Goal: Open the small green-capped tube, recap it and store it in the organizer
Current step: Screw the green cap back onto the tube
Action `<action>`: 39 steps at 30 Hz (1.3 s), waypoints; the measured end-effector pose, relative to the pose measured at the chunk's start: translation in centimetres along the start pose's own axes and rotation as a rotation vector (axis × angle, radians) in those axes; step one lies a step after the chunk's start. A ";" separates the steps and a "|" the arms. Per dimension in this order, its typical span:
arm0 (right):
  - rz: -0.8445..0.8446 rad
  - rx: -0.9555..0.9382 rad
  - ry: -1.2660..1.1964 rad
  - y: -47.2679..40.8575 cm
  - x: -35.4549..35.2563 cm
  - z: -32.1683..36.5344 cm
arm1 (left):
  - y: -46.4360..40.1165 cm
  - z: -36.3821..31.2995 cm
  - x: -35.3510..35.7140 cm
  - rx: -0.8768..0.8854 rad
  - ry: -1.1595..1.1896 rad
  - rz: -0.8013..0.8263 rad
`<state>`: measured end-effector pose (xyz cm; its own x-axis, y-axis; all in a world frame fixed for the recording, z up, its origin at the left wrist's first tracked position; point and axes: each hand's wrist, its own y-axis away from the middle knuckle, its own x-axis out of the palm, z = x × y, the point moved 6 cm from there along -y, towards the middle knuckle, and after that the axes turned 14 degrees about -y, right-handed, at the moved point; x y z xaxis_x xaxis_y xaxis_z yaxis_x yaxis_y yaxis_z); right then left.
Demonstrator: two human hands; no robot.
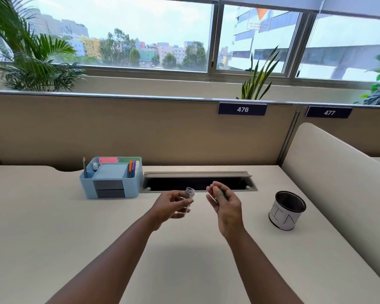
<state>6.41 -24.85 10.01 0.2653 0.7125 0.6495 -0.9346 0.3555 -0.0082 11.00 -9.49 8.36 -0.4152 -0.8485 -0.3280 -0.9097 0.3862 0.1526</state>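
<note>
A small clear tube (188,196) stands upright and uncapped in my left hand (171,205), above the desk's middle. Its open mouth points up. My right hand (224,203) is a short way to the right of the tube, apart from it. A sliver of the green cap (223,194) shows between that hand's fingers; most of the cap is hidden. The light blue organizer (110,178) sits at the back left of the desk, with pens, sticky notes and two grey drawers.
A grey cable slot (199,182) with a raised flap lies just behind my hands. A black mesh cup (287,210) wrapped in white paper stands to the right. A beige partition runs along the back, and a cream divider (338,183) borders the right side.
</note>
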 end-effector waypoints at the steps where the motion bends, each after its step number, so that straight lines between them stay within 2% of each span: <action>1: 0.036 -0.009 -0.022 0.0 1.0 0.9 | 0.1 -0.1 0.4 0.010 -0.021 0.034; 5: 0.190 -0.001 0.114 0.8 3.6 2.0 | 0.5 -1.1 2.0 0.065 -0.057 0.125; 13: 0.286 0.005 0.139 1.4 4.1 1.3 | 1.2 -2.9 2.2 0.130 0.004 0.137; 17: 0.333 0.028 0.253 1.2 4.1 1.1 | 1.5 -3.1 2.1 0.134 0.025 0.138; 21: 0.399 0.064 0.398 1.0 4.1 1.3 | 1.8 -2.9 2.3 0.116 0.059 0.170; 25: 0.399 -0.016 0.573 0.4 3.8 2.1 | 2.1 -3.3 2.7 0.107 0.040 0.202; 31: 0.486 -0.002 0.625 0.4 3.8 2.9 | 2.2 -3.2 2.8 0.026 0.039 0.177; 35: 0.576 0.027 0.641 0.4 4.1 3.4 | 2.0 -2.8 3.2 -0.043 0.119 0.211; 39: 0.596 0.053 0.675 0.2 4.2 3.7 | 1.7 -2.2 3.7 -0.097 0.125 0.239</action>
<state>6.44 -24.01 15.52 -0.1996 0.9792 -0.0355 -0.9670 -0.2027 -0.1544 7.89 -12.77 9.48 -0.6091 -0.7777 -0.1555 -0.7789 0.5495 0.3023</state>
